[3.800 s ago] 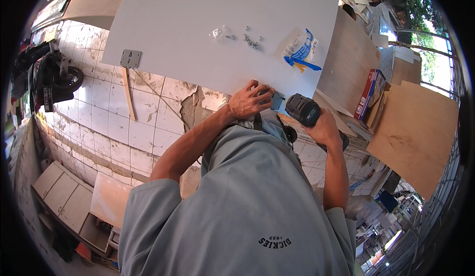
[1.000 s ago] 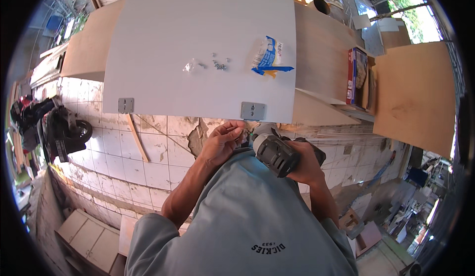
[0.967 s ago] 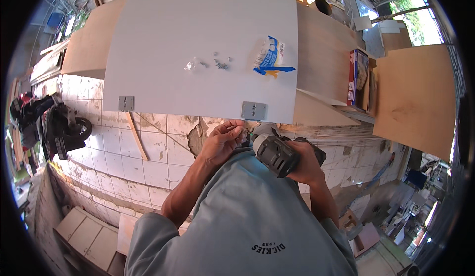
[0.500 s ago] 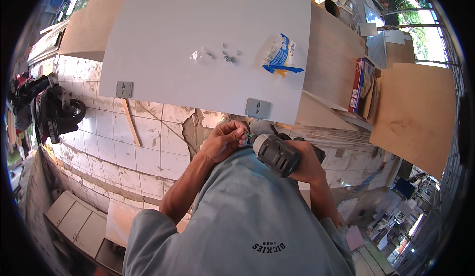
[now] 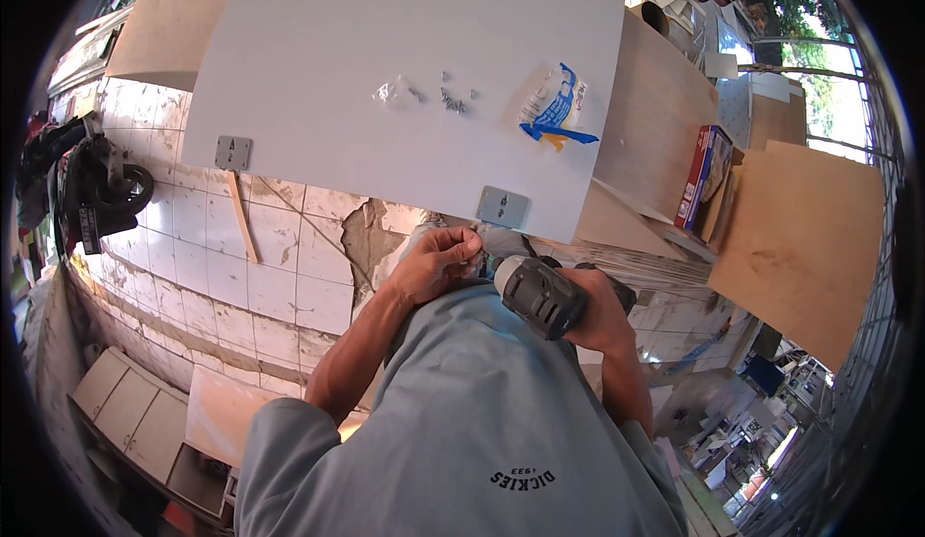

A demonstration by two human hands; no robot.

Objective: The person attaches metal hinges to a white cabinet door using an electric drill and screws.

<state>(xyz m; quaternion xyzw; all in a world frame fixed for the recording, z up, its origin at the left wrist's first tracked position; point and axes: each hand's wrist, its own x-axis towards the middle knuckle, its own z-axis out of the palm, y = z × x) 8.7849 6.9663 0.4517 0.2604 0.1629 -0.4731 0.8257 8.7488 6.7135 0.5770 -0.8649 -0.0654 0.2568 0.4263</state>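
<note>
My right hand (image 5: 599, 315) grips a black and grey cordless drill (image 5: 541, 296), its nose pointing left in front of my shirt. Just left of that nose is my left hand (image 5: 436, 265), thumb and fingers pinched together; what sits between them is too small to make out. Beyond both hands lies a large white board (image 5: 328, 26). Near its front edge are two grey metal plates, a left plate (image 5: 233, 153) and a right plate (image 5: 502, 208). Several loose screws (image 5: 453, 104) are on the board beside a small clear plastic bag (image 5: 392, 92).
A torn clear and blue package (image 5: 555, 104) lies on the board's right side. Brown wooden panels (image 5: 800, 248) and a red-blue box (image 5: 701, 176) stand to the right. At left, a motorbike (image 5: 101, 185) is parked on cracked white tiles (image 5: 279, 291). A low cabinet (image 5: 135, 402) sits at lower left.
My view has shifted slightly, so the board and plates appear a little displaced. My left fingers have closed further over the small thing near the drill's tip; the drill stays almost in place.
</note>
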